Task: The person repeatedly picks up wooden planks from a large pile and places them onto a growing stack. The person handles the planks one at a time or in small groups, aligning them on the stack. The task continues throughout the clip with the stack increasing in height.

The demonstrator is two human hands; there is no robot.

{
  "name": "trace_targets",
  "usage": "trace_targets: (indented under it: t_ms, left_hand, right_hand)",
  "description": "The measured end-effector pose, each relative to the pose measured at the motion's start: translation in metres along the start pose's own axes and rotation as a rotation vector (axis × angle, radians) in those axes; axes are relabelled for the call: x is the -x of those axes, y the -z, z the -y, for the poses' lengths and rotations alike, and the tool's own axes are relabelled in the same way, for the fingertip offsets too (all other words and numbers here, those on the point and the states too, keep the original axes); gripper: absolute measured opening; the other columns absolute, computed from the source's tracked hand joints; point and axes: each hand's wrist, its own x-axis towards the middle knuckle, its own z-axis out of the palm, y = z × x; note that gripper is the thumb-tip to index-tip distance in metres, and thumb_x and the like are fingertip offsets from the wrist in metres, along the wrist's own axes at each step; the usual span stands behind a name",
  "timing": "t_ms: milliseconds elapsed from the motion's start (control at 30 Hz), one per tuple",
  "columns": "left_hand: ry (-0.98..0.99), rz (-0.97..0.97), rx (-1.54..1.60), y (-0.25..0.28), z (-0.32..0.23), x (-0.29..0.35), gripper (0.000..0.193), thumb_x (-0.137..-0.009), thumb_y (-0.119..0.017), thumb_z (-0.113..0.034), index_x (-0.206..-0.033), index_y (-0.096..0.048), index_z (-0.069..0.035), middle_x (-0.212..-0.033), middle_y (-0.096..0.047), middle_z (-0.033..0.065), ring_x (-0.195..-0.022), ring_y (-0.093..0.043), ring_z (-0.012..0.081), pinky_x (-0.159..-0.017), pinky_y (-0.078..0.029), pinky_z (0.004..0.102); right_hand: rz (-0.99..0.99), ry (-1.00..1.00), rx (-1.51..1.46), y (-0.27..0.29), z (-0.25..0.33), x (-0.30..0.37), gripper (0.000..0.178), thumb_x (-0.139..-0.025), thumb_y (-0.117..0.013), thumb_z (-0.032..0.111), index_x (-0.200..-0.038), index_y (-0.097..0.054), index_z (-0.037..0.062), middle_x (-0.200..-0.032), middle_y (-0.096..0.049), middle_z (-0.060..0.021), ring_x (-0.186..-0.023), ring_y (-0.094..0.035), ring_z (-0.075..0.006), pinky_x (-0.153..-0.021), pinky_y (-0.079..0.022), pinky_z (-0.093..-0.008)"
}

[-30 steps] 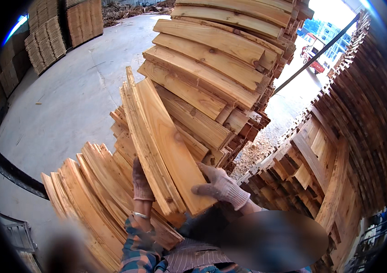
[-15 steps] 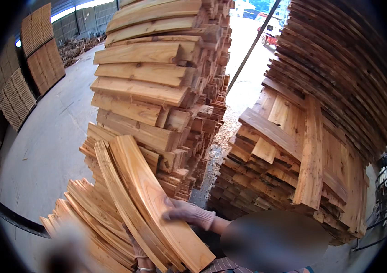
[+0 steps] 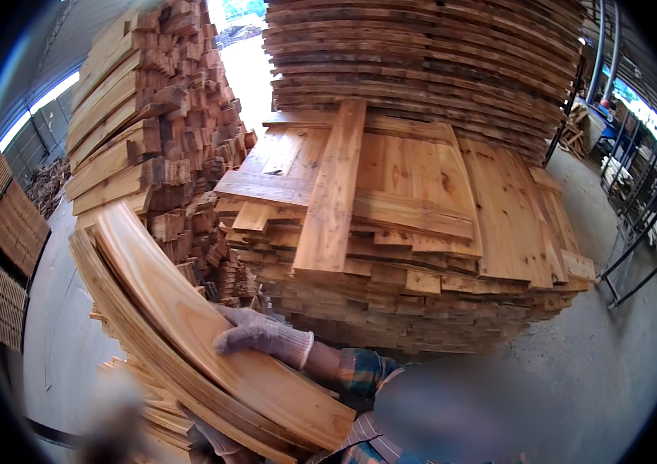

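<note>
Greyish-pink knit is covering the gloved right hand [image 3: 262, 334], which is reaching leftward from the lower right, its forearm emerging from a dark plaid sleeve [image 3: 363, 373]. Its thumb is lying on the broad face of a long, smooth, honey-coloured wooden board [image 3: 177, 301], while the other fingers are going around the board's right-hand edge, partly out of sight; this hand is clamping the board. Lower down, the gloved left hand [image 3: 216, 439] is sitting under the wood near the bottom of the view; its fingers are hidden, so whether they are closing on anything cannot be told.

The board is showing flowing, pinkish grain and is looking curved through the wide lens. Along its left side, several narrow tan boards [image 3: 143, 332] are running nearly parallel, mostly edge-on, with a dark gap separating them from it.

The right hand is holding the board near its middle: one end is stretching to the upper left, the other is pointing down toward the person's striped dark clothing [image 3: 367, 429]. Beyond the hand, a wide, flat-topped stack of brown planks [image 3: 413, 174] is standing.
</note>
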Motion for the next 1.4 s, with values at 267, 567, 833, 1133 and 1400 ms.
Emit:
trace_targets:
  t_ms: [267,567,833,1133,1400]
  left_hand:
    - [-0.046,0.479,-0.018,-0.264,-0.178,-0.028,0.07,-0.1,-0.04,-0.056,-0.146,-0.031,-0.003,-0.137,-0.048,0.0086,-0.124,-0.048,0.0218,-0.105,-0.041,0.0343]
    - [-0.748,0.896,-1.351,-0.529,-0.14,-0.067,0.084,-0.087,-0.06,-0.06,-0.141,-0.042,0.001,-0.122,-0.063,0.019,-0.104,-0.064,0.0289,-0.093,-0.05,0.0379]
    - [-0.665,0.836,-1.124,-0.512,-0.115,-0.089,0.078,-0.085,-0.059,-0.064,-0.137,-0.05,-0.007,-0.118,-0.064,0.0222,-0.111,-0.061,0.035,-0.094,-0.047,0.0455]
    - [-0.875,0.846,-1.0,-0.5,-0.099,-0.098,0.057,-0.091,-0.054,-0.056,-0.122,-0.062,-0.009,-0.103,-0.067,0.0222,-0.105,-0.061,0.039,-0.091,-0.047,0.0466]
    - [-0.829,0.898,-1.031,-0.509,-0.093,-0.108,0.062,-0.083,-0.075,-0.027,-0.136,-0.053,-0.004,-0.134,-0.052,0.0236,-0.126,-0.052,0.033,-0.104,-0.043,0.036]
  right_hand:
    - [-0.515,0.493,0.179,0.002,0.177,0.101,0.048,-0.083,-0.071,0.034,-0.115,-0.061,-0.001,-0.099,-0.067,-0.0082,-0.085,-0.065,-0.0131,-0.078,-0.054,-0.0274]
    - [-1.367,-0.142,1.226,0.204,0.265,0.205,0.055,-0.084,-0.071,0.037,-0.119,-0.064,-0.0047,-0.11,-0.07,-0.0096,-0.104,-0.065,-0.0178,-0.086,-0.051,-0.0299]
    - [-1.145,0.245,0.388,0.262,0.245,0.211,0.038,-0.081,-0.076,0.023,-0.105,-0.067,-0.0059,-0.096,-0.071,-0.0135,-0.082,-0.07,-0.0238,-0.072,-0.058,-0.0345]
    - [-1.157,0.329,0.431,0.255,0.231,0.216,0.04,-0.081,-0.075,0.03,-0.106,-0.067,-0.0006,-0.093,-0.07,-0.0096,-0.078,-0.069,-0.0199,-0.071,-0.056,-0.0323]
    - [-1.317,0.324,0.326,0.193,0.237,0.346,0.037,-0.08,-0.075,0.026,-0.105,-0.069,-0.0021,-0.096,-0.069,-0.0062,-0.084,-0.064,-0.0145,-0.077,-0.051,-0.0279]
